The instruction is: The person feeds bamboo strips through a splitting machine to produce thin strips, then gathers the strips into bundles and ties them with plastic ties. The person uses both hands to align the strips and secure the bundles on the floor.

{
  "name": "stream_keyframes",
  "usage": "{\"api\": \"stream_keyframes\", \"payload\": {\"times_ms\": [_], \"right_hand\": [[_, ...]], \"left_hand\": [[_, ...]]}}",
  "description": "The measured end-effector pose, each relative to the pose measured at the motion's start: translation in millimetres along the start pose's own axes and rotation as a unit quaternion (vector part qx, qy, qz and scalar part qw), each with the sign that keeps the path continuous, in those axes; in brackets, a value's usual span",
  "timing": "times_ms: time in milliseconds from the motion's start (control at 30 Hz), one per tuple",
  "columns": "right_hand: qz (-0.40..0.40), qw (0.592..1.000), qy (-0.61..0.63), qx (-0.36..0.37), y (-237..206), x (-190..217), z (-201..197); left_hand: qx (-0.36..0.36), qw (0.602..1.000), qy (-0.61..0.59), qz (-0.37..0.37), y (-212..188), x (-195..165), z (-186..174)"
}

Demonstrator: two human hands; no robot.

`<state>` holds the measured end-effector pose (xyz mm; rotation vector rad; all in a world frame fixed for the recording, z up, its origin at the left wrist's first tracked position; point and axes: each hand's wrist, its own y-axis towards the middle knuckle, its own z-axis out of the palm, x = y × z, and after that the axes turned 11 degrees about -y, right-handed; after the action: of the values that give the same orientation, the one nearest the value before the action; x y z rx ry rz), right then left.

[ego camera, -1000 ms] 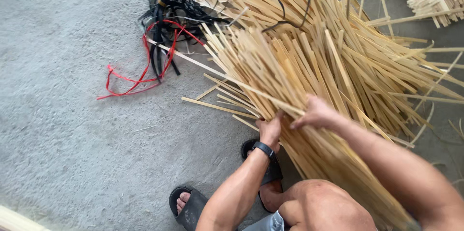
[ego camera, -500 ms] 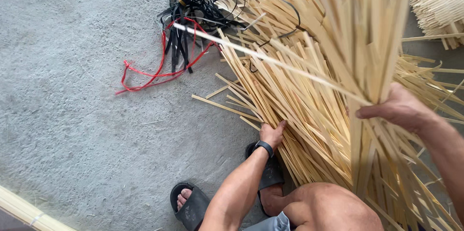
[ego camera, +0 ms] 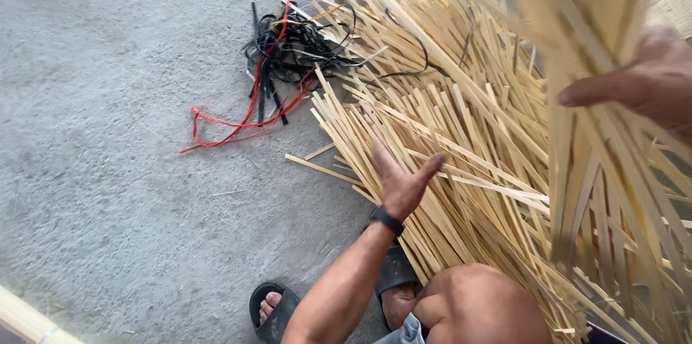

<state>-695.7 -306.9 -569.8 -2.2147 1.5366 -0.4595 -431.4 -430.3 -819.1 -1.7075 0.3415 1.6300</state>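
Grey concrete floor [ego camera: 108, 207] fills the left half of the frame. A large heap of pale bamboo strips [ego camera: 461, 142] covers the centre and right, lying on the floor. My right hand [ego camera: 649, 81], at the right edge, has its fingers closed around a raised bundle of strips [ego camera: 598, 171] that hangs blurred in front of the heap. My left hand [ego camera: 400, 182], centre frame, is held above the heap with fingers spread wide and empty. A tangle of black and red straps [ego camera: 277, 63] lies upper centre, touching the heap's edge. A black wristband [ego camera: 387, 221] sits on my left wrist.
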Motion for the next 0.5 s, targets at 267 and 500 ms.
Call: {"api": "stream_keyframes", "payload": {"times_ms": [267,500], "right_hand": [[-0.140,0.975,-0.164,0.052,-47,162,105],[-0.321,0.938,-0.129,-0.004,-51,139,154]], "left_hand": [[0.215,0.817,-0.530,-0.081,56,-64,-1],[0.128,0.819,-0.531,-0.175,62,-65,-31]]}}
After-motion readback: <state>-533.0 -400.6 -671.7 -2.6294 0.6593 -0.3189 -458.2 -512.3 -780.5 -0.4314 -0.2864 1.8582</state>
